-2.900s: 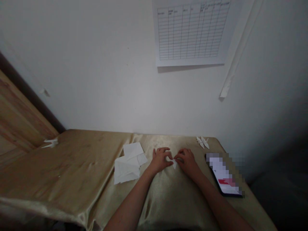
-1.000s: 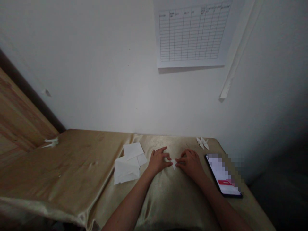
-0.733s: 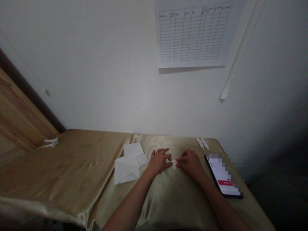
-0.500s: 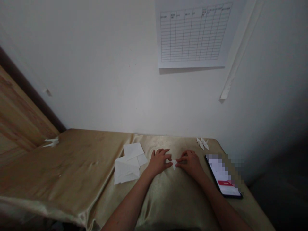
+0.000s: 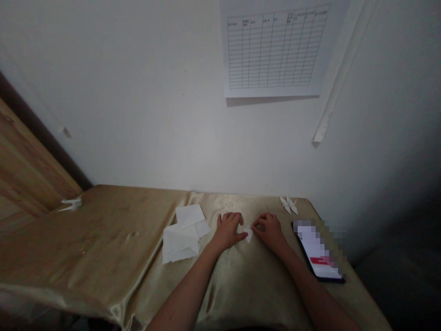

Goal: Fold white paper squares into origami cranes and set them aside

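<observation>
A small folded piece of white paper [image 5: 248, 235], pointed at its lower end, lies on the cloth between my hands. My left hand [image 5: 229, 231] curls at its left side, the thumb resting at the paper's edge and the index finger arched above. From the other side, my right hand [image 5: 270, 229] pinches the upper right edge of the paper with thumb and index finger. Fingertips partly cover the fold. Left of my left hand lie several loose white paper sheets [image 5: 181, 243], overlapping each other.
A satiny gold cloth [image 5: 103, 239] covers the table. Two folded paper cranes [image 5: 288, 205] sit at the back right, above a lit phone [image 5: 319, 253]. Another folded white paper [image 5: 71, 204] lies far left by a wooden panel [image 5: 31, 170]. A printed table sheet [image 5: 275, 50] hangs on the wall.
My left index finger has lifted slightly off the folded paper, and more of the paper shows. My right fingertips have shifted a little up along its edge. The view has moved slightly.
</observation>
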`<state>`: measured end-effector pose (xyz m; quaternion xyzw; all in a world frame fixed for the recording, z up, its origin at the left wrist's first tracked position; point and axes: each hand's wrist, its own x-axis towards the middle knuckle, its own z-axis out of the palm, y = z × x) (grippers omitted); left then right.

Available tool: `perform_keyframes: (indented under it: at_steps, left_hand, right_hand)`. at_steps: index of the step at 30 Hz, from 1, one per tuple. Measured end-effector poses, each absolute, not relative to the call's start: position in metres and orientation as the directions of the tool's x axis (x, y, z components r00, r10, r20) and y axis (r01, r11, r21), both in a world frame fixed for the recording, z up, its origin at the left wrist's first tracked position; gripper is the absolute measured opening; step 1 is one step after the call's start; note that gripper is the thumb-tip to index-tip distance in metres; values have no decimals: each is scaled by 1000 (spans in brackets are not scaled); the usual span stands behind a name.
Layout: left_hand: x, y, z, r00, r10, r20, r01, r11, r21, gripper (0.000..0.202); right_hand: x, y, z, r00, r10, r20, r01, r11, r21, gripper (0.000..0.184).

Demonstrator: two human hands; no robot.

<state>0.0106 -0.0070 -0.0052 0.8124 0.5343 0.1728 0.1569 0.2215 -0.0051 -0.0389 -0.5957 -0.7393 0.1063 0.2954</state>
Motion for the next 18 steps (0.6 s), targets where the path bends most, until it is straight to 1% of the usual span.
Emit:
perform_keyframes:
  at_steps: [3, 6, 10, 14, 18]
  left_hand:
    - [11, -7, -5, 382, 916, 121, 807, -394, 440, 32]
    - [11, -7, -4, 406, 907, 114, 797, -412, 441, 26]
    - [10, -6, -5, 404, 909, 104, 805, -408, 432, 29]
    - [7, -3, -8, 398, 912, 100, 806, -400, 436, 32]
    - [6, -2, -8, 411, 907, 97, 793, -408, 454, 29]
  right_hand:
    - [219, -5, -39, -87, 944, 319, 826, 247, -506, 10]
    - [218, -6, -39, -72, 945, 320, 820, 239, -519, 14]
    - [218, -8, -37, -111, 935, 336, 805, 282, -521, 10]
    - [219, -13, -34, -164, 930, 329, 793, 323, -517, 14]
    - [221, -16, -34, -224, 929, 294, 764, 355, -538, 19]
